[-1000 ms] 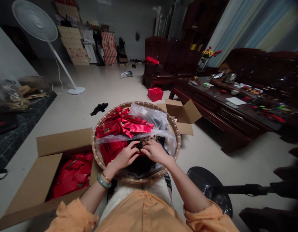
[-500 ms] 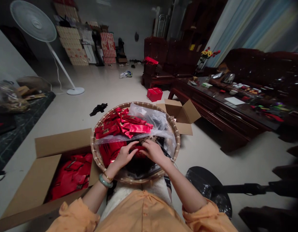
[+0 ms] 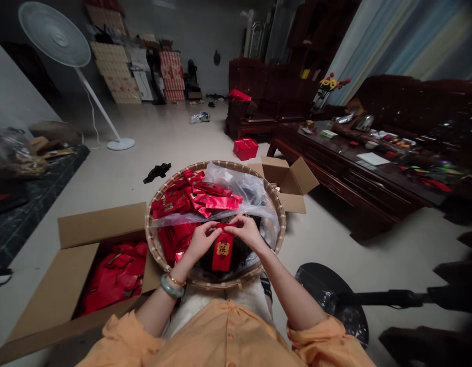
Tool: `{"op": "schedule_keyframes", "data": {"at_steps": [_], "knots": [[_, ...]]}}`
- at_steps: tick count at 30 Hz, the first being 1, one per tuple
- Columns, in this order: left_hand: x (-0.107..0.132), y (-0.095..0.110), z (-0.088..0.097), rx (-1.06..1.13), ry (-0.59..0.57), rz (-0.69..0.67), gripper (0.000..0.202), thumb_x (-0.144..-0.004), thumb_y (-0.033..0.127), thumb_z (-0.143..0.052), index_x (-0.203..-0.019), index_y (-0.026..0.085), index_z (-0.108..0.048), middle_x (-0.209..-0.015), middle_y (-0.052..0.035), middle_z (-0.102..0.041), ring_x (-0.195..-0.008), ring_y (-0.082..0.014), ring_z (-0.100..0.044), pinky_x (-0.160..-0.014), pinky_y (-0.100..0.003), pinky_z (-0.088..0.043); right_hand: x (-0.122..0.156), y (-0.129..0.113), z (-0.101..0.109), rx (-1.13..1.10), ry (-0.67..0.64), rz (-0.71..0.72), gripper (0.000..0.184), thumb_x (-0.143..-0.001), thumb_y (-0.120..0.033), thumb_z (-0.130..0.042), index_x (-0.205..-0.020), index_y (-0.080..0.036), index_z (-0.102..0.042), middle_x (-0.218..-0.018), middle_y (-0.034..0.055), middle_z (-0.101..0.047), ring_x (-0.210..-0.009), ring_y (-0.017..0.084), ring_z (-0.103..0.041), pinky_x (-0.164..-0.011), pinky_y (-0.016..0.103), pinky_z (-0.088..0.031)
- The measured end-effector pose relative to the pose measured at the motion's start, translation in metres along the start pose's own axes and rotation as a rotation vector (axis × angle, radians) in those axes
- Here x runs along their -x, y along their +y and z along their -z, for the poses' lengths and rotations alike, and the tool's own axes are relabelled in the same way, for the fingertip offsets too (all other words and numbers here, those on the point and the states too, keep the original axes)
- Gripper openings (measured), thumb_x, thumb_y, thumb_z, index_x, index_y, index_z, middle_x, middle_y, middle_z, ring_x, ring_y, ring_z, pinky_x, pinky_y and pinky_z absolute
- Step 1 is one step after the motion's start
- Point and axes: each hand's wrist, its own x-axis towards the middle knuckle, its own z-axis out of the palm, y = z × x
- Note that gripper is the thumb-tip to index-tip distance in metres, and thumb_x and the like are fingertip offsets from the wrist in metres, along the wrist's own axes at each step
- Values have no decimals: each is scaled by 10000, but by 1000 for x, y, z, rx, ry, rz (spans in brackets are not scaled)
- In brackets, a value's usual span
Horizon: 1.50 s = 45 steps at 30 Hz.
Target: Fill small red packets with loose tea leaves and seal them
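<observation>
A red packet point(image 3: 221, 250) with a gold label and dark characters hangs upright over the basket. My left hand point(image 3: 203, 239) pinches its top edge from the left. On the other side, my right hand point(image 3: 245, 230) grips the same top edge, with the fingertips of both hands close together. Below lies dark loose material point(image 3: 241, 252), too fine to name, in the round woven basket point(image 3: 281, 224). Several more red packets point(image 3: 216, 196) are heaped at the basket's far left, and a clear plastic sheet point(image 3: 255, 191) lies beside and across them.
An open carton point(image 3: 75, 275) full of red packets stands to the left. Another open carton point(image 3: 293, 183) sits beyond the basket at the right. A black round base with a pole point(image 3: 335, 298) is near my right arm. A white fan point(image 3: 119, 144) and a dark wooden table point(image 3: 335, 163) stand farther off.
The red packet, earlier mostly hidden under my hands, now hangs with its labelled face in view. My fingers have come together on its top edge.
</observation>
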Motion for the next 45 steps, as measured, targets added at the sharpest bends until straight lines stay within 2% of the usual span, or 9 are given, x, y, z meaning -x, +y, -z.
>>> {"op": "schedule_keyframes", "data": {"at_steps": [4,11,19,23,27,32,37,41,45], "knots": [[3,-1,-3,107,-11,105,319,-665,405,-690,-817,127,-665,-743,-35,-697,-683,-180,-642,-631,-263,-498,2,7,-3,-45,60,13,377,-525,-380,-777,-781,-161,-609,-612,-26,-590,-512,99,-524,-498,222,-446],[1,-6,-9,287,121,165,367,-636,448,-708,-786,134,-592,-642,14,-637,-579,-134,-595,-565,-234,-470,5,15,-11,43,89,-75,323,-587,-442,-720,-625,-147,-595,-505,-7,-559,-407,82,-447,-355,190,-333],[-4,-22,-19,59,151,0,421,-739,441,-616,-1038,154,-542,-980,-71,-653,-916,-194,-607,-822,-311,-464,-1,17,-19,-5,153,58,200,-647,-350,-659,-641,-158,-605,-585,-2,-582,-517,109,-510,-491,227,-418],[-5,-24,-16,71,64,-21,426,-719,418,-649,-1033,150,-544,-1030,-77,-642,-942,-196,-601,-849,-318,-454,-1,20,-17,-71,115,80,221,-638,-363,-665,-657,-174,-552,-599,-26,-555,-531,104,-504,-513,224,-416],[-6,-24,-13,279,34,116,432,-726,473,-627,-982,130,-570,-876,-58,-679,-747,-182,-636,-695,-294,-491,-1,26,-16,-64,126,44,261,-628,-395,-668,-690,-178,-537,-623,-24,-556,-545,105,-505,-494,212,-406],[-5,-22,-10,375,27,202,419,-666,468,-690,-881,112,-636,-737,-33,-689,-643,-168,-630,-639,-279,-483,-4,23,-10,-8,63,81,289,-642,-376,-678,-838,-172,-614,-624,-26,-576,-545,103,-505,-524,219,-412],[-5,-15,-8,350,-50,260,399,-655,455,-708,-826,100,-646,-725,-47,-695,-617,-164,-635,-593,-259,-476,-8,16,-5,90,93,103,226,-618,-378,-704,-619,-161,-642,-601,6,-620,-553,121,-529,-553,241,-423],[2,-12,-10,389,-170,338,487,-580,354,-789,-958,117,-593,-820,-75,-707,-662,-197,-672,-645,-303,-510,-9,18,-4,-1,133,52,233,-604,-375,-711,-606,-155,-635,-569,0,-616,-511,114,-518,-527,236,-415],[12,-15,-11,384,-273,476,491,-532,296,-823,-905,104,-567,-845,-134,-706,-649,-222,-683,-621,-318,-525,-10,21,-2,28,122,17,257,-624,-400,-689,-616,-153,-617,-534,-14,-577,-469,100,-474,-470,220,-380]]}}
